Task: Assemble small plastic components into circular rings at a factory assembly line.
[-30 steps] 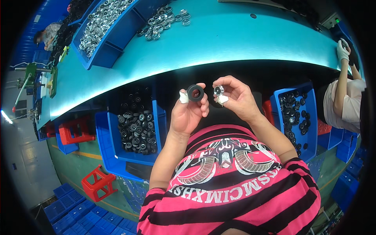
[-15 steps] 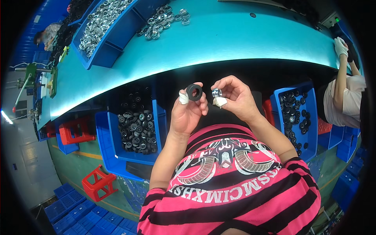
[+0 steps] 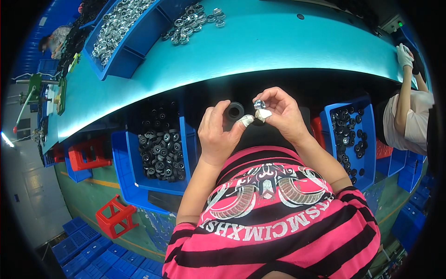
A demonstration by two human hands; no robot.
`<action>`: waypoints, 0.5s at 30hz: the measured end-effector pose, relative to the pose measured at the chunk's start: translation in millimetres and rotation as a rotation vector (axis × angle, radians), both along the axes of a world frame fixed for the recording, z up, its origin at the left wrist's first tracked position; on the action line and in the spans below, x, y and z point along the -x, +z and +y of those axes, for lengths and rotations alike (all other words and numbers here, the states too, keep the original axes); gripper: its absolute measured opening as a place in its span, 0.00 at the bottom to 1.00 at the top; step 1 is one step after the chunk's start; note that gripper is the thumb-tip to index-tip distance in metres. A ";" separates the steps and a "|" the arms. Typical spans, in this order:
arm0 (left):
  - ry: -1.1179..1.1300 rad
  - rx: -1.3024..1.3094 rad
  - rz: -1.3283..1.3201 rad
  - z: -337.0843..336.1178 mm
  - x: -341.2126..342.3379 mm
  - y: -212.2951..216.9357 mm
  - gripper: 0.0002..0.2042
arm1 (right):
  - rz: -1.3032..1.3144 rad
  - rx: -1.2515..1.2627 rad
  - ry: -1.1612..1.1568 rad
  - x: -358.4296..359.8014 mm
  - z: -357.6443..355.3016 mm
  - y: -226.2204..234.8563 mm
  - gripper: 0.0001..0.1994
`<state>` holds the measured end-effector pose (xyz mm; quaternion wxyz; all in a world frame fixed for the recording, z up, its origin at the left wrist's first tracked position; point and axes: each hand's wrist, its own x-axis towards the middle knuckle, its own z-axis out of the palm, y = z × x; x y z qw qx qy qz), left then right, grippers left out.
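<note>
In front of my body, my left hand (image 3: 217,132) is closed on a black rubber ring (image 3: 230,113), with its round hole facing up toward me. Its thumb wears a white wrap (image 3: 246,121). My right hand (image 3: 285,116) pinches a small shiny metal hub (image 3: 259,105) between its fingers and a thumb that also has a white wrap (image 3: 263,114). The two wrapped thumbs are close together, almost touching. Ring and hub are apart, side by side.
Blue bins of black wheels stand left (image 3: 135,176) and right (image 3: 370,153) of me. Across the teal table (image 3: 278,42), a blue bin (image 3: 123,67) holds clear-looking metal hubs, with a loose pile (image 3: 188,23) beside it. A co-worker's gloved hand (image 3: 405,56) is far right.
My left hand has turned over, bringing its wrapped thumb inward toward the right hand. The ring has tilted with it. The hub has risen slightly in my right fingers.
</note>
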<state>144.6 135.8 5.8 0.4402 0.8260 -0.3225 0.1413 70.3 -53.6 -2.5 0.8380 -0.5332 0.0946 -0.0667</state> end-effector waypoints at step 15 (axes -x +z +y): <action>0.025 0.022 0.007 -2.8 1.9 6.0 0.22 | 0.006 -0.009 0.031 -1.0 2.8 3.4 0.16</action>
